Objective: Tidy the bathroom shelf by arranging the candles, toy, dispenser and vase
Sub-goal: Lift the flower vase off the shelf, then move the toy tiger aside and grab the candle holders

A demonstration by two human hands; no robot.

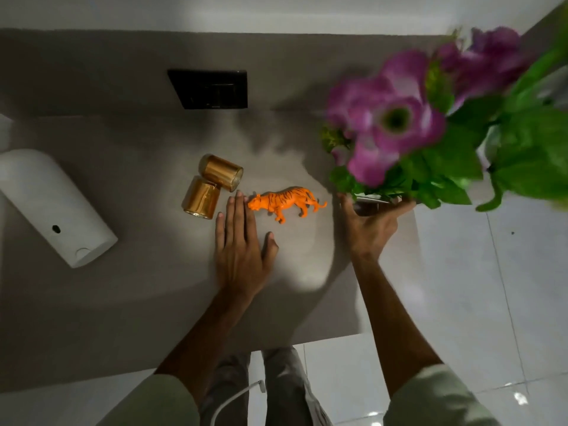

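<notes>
Two gold candle jars (220, 173) (202, 197) lie on their sides, touching, in the middle of the grey shelf (123, 302). An orange toy tiger (285, 202) stands just right of them. My left hand (241, 244) rests flat on the shelf, fingertips between the lower jar and the tiger's head. My right hand (370, 224) grips the base of the vase (373, 202), which is mostly hidden under purple flowers (390, 118) and green leaves. A white dispenser (53, 207) lies on its side at the left.
A black rectangular plate (212, 89) is set in the grey wall behind the shelf. The shelf ends at the right near the vase, with white floor tiles (476, 287) beyond and below. My legs show under the front edge.
</notes>
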